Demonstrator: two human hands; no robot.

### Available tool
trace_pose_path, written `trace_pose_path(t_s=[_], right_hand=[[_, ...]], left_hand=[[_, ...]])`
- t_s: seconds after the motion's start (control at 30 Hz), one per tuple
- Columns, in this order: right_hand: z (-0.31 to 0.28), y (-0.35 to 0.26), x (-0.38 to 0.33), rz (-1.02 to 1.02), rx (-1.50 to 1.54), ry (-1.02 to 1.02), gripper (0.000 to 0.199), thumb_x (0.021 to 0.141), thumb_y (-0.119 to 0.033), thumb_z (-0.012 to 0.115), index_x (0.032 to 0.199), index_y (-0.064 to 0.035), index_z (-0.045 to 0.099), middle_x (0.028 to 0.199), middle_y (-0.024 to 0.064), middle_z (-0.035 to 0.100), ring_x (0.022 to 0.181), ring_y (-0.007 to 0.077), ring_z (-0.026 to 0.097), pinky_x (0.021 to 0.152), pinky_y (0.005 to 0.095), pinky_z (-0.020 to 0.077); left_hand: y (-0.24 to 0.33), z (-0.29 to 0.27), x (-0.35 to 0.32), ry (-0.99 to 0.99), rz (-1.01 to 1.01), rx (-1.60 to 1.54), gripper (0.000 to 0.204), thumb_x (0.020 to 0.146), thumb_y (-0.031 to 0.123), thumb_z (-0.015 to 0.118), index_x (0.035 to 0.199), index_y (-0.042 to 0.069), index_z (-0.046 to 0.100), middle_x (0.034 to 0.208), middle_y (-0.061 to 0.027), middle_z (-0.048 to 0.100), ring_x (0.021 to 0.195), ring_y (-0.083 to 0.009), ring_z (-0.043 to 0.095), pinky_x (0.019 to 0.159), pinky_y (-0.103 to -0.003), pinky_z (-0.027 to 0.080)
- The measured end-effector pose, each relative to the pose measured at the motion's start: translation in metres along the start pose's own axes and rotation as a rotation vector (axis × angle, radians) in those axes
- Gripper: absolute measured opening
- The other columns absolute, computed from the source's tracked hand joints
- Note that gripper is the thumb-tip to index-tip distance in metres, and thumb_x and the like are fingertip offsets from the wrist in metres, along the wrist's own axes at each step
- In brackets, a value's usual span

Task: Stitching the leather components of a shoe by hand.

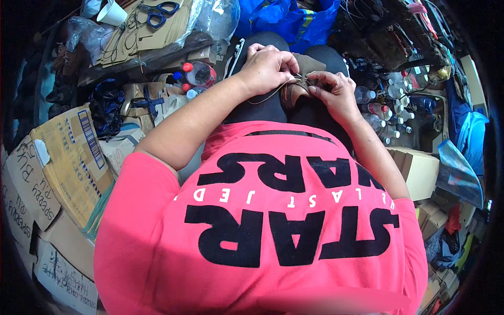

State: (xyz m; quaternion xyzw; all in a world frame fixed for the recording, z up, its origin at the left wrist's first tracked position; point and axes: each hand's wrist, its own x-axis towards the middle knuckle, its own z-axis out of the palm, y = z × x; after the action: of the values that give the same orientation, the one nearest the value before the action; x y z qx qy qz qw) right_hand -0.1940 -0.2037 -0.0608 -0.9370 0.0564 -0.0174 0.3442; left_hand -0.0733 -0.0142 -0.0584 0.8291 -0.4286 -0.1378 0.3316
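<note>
A brown and tan shoe [299, 94] rests on my dark-trousered thighs, and a thin light-brown lace [303, 80] crosses its top. My left hand [269, 69] is closed in a pinch on the lace at the shoe's left side. On the other side my right hand [336, 93] pinches the lace between thumb and fingers, close to where the strands meet. A loose length of lace trails left below my left hand. My fingers hide parts of the shoe and the exact shape of the lacing.
At the upper left, blue-handled scissors [157, 13] lie on brown card pieces [157, 35], near a white cup [112, 13]. Red-capped bottles [201, 74] stand left of my legs, several more bottles [395, 92] at right. Cardboard boxes [68, 152] crowd the left; a blue bag [289, 21] lies ahead.
</note>
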Motion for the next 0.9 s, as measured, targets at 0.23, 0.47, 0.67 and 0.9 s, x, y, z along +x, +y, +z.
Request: trace_pose_path(t_s=[0.23, 0.47, 0.67, 0.9], right_hand=[[0.007, 0.008, 0.020, 0.199, 0.296, -0.009, 0.016, 0.077, -0.024, 0.073, 0.089, -0.0130, 0.071, 0.074, 0.0002, 0.067, 0.070, 0.0121, 0.060, 0.074, 0.0291, 0.0427], [-0.013, 0.007, 0.022, 0.236, 0.737, -0.214, 0.010, 0.079, -0.012, 0.072, 0.080, -0.0035, 0.066, 0.073, 0.0000, 0.065, 0.067, 0.0053, 0.053, 0.065, 0.0213, 0.0422], [-0.035, 0.000, 0.013, 0.090, 0.358, -0.257, 0.008, 0.081, -0.009, 0.068, 0.084, -0.0042, 0.063, 0.073, 0.0029, 0.062, 0.072, 0.0083, 0.056, 0.070, 0.0232, 0.0434], [-0.034, -0.043, 0.017, -0.242, -0.427, -0.271, 0.008, 0.086, -0.016, 0.053, 0.088, -0.0101, 0.058, 0.074, 0.0098, 0.063, 0.080, 0.0309, 0.059, 0.083, 0.0435, 0.0355]], left_hand=[[0.004, -0.003, 0.020, -0.105, -0.117, -0.056, 0.016, 0.070, 0.022, 0.073, 0.085, 0.018, 0.068, 0.073, 0.0042, 0.068, 0.081, -0.0114, 0.058, 0.086, -0.034, 0.029], [-0.006, -0.008, 0.015, 0.091, 0.151, -0.017, 0.010, 0.066, 0.021, 0.075, 0.070, 0.014, 0.068, 0.078, -0.0003, 0.061, 0.088, -0.0198, 0.056, 0.083, -0.035, 0.037], [0.014, -0.030, 0.001, -0.089, 0.132, 0.215, 0.009, 0.081, 0.019, 0.062, 0.084, 0.011, 0.058, 0.084, -0.0049, 0.061, 0.090, -0.0256, 0.058, 0.077, -0.040, 0.039], [0.036, -0.021, 0.004, -0.227, 0.355, 0.506, 0.011, 0.083, 0.013, 0.048, 0.092, 0.011, 0.054, 0.081, -0.0084, 0.064, 0.087, -0.0270, 0.062, 0.079, -0.041, 0.039]])
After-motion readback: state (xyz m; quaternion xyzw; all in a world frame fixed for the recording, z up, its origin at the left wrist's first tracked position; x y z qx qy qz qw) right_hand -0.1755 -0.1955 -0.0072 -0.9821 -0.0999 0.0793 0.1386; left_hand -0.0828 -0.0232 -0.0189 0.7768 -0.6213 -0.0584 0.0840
